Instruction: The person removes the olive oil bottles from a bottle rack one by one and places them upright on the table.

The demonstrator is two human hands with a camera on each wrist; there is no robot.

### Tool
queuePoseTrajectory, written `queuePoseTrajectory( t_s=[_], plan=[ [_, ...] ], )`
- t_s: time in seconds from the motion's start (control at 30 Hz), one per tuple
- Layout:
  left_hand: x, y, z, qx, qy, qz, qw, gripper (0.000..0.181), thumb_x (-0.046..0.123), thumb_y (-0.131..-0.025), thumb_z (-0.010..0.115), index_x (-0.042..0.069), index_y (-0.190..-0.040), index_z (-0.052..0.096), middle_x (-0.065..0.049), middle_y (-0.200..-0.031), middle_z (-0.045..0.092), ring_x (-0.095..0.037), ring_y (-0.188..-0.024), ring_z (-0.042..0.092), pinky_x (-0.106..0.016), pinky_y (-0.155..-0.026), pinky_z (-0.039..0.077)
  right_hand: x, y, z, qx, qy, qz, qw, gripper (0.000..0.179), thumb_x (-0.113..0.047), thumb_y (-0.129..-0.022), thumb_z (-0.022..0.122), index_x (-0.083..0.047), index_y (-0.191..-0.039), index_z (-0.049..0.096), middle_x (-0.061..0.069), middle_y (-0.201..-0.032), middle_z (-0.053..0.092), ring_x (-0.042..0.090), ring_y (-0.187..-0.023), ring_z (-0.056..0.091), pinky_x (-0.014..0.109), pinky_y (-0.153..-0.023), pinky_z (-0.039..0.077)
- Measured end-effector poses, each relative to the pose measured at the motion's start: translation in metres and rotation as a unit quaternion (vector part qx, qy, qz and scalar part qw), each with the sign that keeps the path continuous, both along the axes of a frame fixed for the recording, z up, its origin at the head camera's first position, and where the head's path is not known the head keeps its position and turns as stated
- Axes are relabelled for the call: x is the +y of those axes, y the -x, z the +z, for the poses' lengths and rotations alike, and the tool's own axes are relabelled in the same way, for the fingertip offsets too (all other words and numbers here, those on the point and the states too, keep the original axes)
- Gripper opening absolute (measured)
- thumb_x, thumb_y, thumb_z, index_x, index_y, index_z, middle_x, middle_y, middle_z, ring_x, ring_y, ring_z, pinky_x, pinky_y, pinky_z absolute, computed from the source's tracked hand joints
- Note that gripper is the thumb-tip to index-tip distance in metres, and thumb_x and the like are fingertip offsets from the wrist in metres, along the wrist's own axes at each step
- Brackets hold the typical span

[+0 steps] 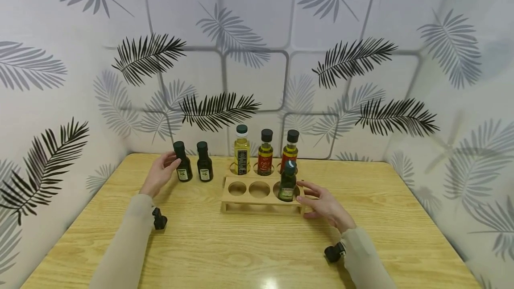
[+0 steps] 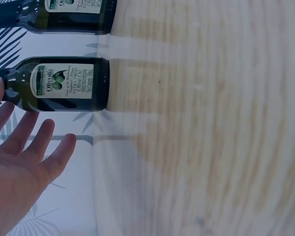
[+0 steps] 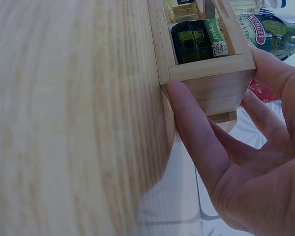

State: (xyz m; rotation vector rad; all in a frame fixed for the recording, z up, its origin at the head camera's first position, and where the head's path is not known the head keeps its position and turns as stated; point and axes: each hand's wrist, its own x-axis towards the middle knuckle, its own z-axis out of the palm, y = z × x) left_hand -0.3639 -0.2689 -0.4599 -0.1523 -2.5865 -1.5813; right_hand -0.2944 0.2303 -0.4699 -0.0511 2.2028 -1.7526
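In the head view my left hand (image 1: pixel 161 174) is beside a dark green olive oil bottle (image 1: pixel 183 169) that stands upright on the table. In the left wrist view its thumb is at the bottle's neck, and the other fingers spread loosely below the label. A second dark bottle (image 1: pixel 205 168) stands just right of it. My right hand (image 1: pixel 324 203) touches the right end of a wooden bottle rack (image 1: pixel 249 200), its fingers fairly straight along the end panel (image 3: pixel 211 88). A green olive oil bottle (image 1: pixel 287 186) sits in the rack's front right hole, close to that hand.
The rack's back row holds a yellow oil bottle (image 1: pixel 242 153) and two red-labelled bottles, one in the middle (image 1: pixel 265 157) and one at right (image 1: pixel 290 148). Two round holes show in the front row. Behind the table (image 1: pixel 241 244) rises a leaf-patterned wall (image 1: pixel 257 79).
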Motion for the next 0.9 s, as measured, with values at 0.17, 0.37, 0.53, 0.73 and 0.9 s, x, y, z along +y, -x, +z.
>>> queuePoseTrajectory(
  t_s=[0.17, 0.37, 0.53, 0.73, 0.9],
  plan=[
    [-0.001, -0.003, 0.002, 0.026, -0.010, 0.046, 0.9985, 0.058, 0.039, -0.103, 0.050, 0.004, -0.148, 0.041, -0.023, -0.143, 0.048, -0.037, -0.129, 0.047, -0.050, -0.102, 0.045, 0.000, 0.000, 0.001, -0.002, 0.000, -0.003, 1.0000, 0.064, -0.030, -0.091, 0.071, -0.026, -0.149, 0.044, 0.023, -0.158, 0.024, 0.044, -0.139, 0.037, 0.043, -0.082, 0.059],
    [0.001, -0.009, 0.006, 0.040, -0.045, 0.094, 0.9937, 0.049, 0.042, -0.101, 0.052, 0.004, -0.132, 0.059, -0.016, -0.118, 0.061, -0.013, -0.095, 0.060, -0.028, -0.079, 0.055, 0.000, 0.000, 0.001, -0.002, 0.000, -0.004, 1.0000, 0.064, -0.030, -0.091, 0.071, -0.026, -0.149, 0.044, 0.023, -0.158, 0.024, 0.044, -0.140, 0.036, 0.043, -0.082, 0.059],
    [0.007, -0.014, 0.011, 0.040, -0.079, 0.082, 0.9928, 0.044, 0.036, -0.101, 0.055, -0.002, -0.122, 0.063, -0.006, -0.092, 0.067, -0.008, -0.075, 0.063, -0.027, -0.067, 0.055, 0.000, 0.000, 0.000, -0.002, 0.003, -0.004, 1.0000, 0.065, -0.030, -0.090, 0.072, -0.026, -0.149, 0.045, 0.022, -0.158, 0.025, 0.044, -0.141, 0.034, 0.043, -0.082, 0.059],
    [0.023, -0.019, 0.016, 0.007, -0.098, 0.032, 0.9946, 0.049, 0.042, -0.098, 0.057, -0.004, -0.113, 0.063, 0.000, -0.085, 0.065, -0.017, -0.079, 0.063, -0.034, -0.072, 0.056, 0.000, 0.000, -0.001, 0.000, 0.001, -0.004, 1.0000, 0.065, -0.030, -0.090, 0.072, -0.026, -0.149, 0.044, 0.022, -0.158, 0.025, 0.044, -0.141, 0.033, 0.043, -0.081, 0.059],
    [0.039, -0.022, 0.019, -0.015, -0.115, -0.022, 0.9930, 0.039, 0.037, -0.099, 0.057, 0.000, -0.106, 0.063, -0.002, -0.085, 0.065, -0.016, -0.077, 0.063, -0.031, -0.071, 0.056, 0.000, 0.001, -0.001, 0.000, 0.000, -0.004, 1.0000, 0.063, -0.028, -0.092, 0.071, -0.026, -0.149, 0.044, 0.023, -0.158, 0.024, 0.044, -0.140, 0.035, 0.042, -0.081, 0.059]
  ],
)
